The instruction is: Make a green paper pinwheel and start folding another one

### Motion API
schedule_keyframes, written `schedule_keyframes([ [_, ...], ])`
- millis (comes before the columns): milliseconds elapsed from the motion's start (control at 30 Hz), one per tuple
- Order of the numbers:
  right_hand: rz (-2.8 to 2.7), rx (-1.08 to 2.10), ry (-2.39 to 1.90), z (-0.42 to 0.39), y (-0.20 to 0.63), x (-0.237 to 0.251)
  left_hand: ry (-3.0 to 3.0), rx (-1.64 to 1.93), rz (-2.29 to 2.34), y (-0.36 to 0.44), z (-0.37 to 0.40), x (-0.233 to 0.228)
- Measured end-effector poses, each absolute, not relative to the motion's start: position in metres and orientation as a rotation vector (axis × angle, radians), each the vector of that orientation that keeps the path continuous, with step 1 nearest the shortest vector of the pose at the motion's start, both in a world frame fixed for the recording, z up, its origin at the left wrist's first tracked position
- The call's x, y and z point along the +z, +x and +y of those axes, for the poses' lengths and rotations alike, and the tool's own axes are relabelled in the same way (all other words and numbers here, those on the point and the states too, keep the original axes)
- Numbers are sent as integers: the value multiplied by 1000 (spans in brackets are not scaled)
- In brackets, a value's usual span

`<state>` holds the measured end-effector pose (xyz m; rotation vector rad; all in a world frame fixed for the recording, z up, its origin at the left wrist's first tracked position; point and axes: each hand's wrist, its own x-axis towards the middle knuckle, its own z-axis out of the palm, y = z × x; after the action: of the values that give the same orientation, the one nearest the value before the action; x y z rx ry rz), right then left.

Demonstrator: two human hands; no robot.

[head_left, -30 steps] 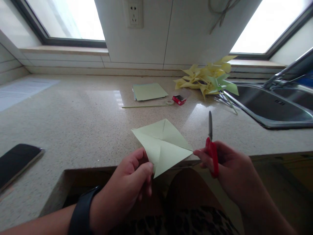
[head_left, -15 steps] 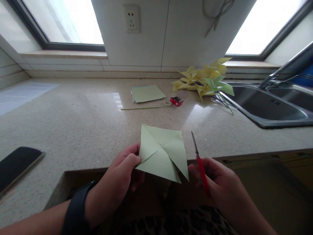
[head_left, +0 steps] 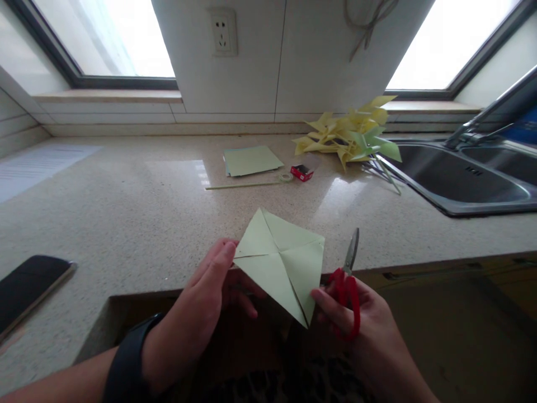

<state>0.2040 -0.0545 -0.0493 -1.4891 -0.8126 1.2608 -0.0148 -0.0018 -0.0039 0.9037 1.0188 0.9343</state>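
Head view: left hand (head_left: pixel 201 296) pinches green paper (head_left: pixel 281 260); right hand (head_left: pixel 361 324) grips scissors (head_left: pixel 347 280).

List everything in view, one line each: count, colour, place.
paper square: 1, pale green, creased and slit, held over the counter edge
scissors: 1, red handles, in right hand
paper stack: 1, green, far counter
stick: 1, pale, beside tape roll
small box: 1, red, right of the roll
paper pinwheels: pile, yellow and green, by sink
sink: 1, steel, right
phone: 1, black, left counter
wall socket: 1, white
left hand: pinches paper; black wristband
right hand: grips scissors, touches paper
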Motion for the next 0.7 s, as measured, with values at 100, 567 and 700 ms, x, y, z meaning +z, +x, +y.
schedule_keyframes([
  [100,-721,1261,-1467,-58,199,-49,936,947,990,-13,-9,-3],
  [567,-525,1320,-1331,-60,181,-40,707,740,976,1,-37,-12],
  [700,-563,1340,-1355,-61,179,-42,551,631,948,5,-42,-20],
])
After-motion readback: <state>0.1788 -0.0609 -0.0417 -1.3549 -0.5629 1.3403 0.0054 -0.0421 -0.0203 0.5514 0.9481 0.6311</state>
